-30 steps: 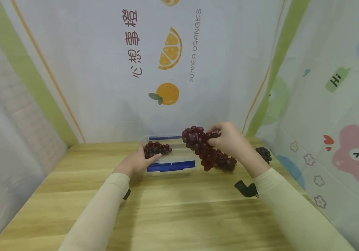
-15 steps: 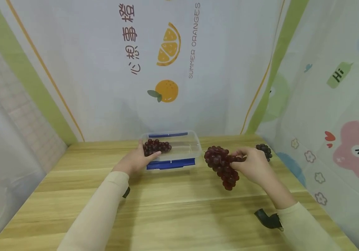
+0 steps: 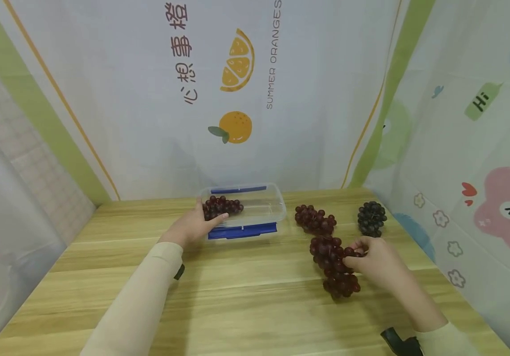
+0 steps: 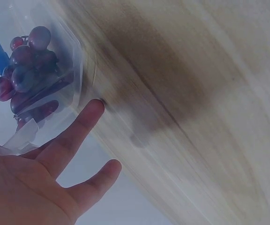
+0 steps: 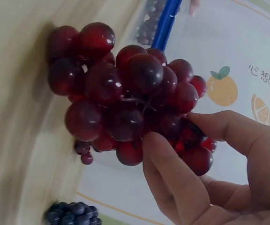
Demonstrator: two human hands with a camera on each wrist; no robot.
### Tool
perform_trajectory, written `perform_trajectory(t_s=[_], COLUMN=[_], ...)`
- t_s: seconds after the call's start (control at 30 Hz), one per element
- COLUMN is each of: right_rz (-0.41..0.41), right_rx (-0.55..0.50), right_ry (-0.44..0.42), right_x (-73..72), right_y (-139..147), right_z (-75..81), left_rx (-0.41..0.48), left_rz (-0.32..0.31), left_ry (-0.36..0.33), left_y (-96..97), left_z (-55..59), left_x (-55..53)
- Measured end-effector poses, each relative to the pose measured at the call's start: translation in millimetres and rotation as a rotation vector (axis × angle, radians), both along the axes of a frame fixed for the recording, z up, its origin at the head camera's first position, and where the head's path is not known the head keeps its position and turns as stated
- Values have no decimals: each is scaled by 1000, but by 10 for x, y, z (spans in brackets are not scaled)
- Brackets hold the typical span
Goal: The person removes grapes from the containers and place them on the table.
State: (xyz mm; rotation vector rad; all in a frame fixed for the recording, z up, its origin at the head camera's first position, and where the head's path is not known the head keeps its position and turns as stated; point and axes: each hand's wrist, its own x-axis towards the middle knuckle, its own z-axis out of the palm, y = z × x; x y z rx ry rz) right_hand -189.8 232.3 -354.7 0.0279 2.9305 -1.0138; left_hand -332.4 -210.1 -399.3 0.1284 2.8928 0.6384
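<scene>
My right hand (image 3: 377, 262) pinches a bunch of dark red grapes (image 3: 332, 264) between thumb and fingers, at the right part of the table. Close up in the right wrist view, the held grapes (image 5: 121, 89) fill the middle. At the left end of a clear plastic container (image 3: 261, 212) with blue clips rests my left hand (image 3: 190, 227), thumb along the front side. Its fingers (image 4: 74, 138) look extended in the left wrist view, touching the container wall. Inside the container, at its left end, lies another bunch of red grapes (image 3: 222, 207).
Just behind the held bunch, a third red grape bunch (image 3: 314, 220) lies on the wooden table (image 3: 237, 301). Farther right is a bunch of black grapes (image 3: 371, 217). A printed curtain (image 3: 148, 123) hangs right behind the table, another stands along the right edge.
My right hand has carried its red grapes from above the container's right end rightward and toward me, uncovering the bunch on the table. The left hand has stayed at the container.
</scene>
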Motion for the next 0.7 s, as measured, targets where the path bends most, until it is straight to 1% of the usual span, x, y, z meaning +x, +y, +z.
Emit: perform_trajectory(t_s=[0.13, 0.33, 0.43, 0.6, 0.7], right_rz=[1, 18, 56, 149, 197], right_rx=[30, 50, 78, 125, 167], right_ry=[-1, -16, -22, -71, -116], right_x=[19, -9, -30, -61, -68], right_y=[33, 38, 34, 47, 64], right_z=[-80, -160, -172, -187, -201], left_rx=[-1, 26, 27, 28, 27], left_rz=[1, 12, 10, 2, 0], left_ry=[-2, -28, -24, -18, -15], left_y=[0, 2, 4, 8, 8], left_z=[5, 22, 28, 27, 18], left_x=[8, 25, 28, 31, 29])
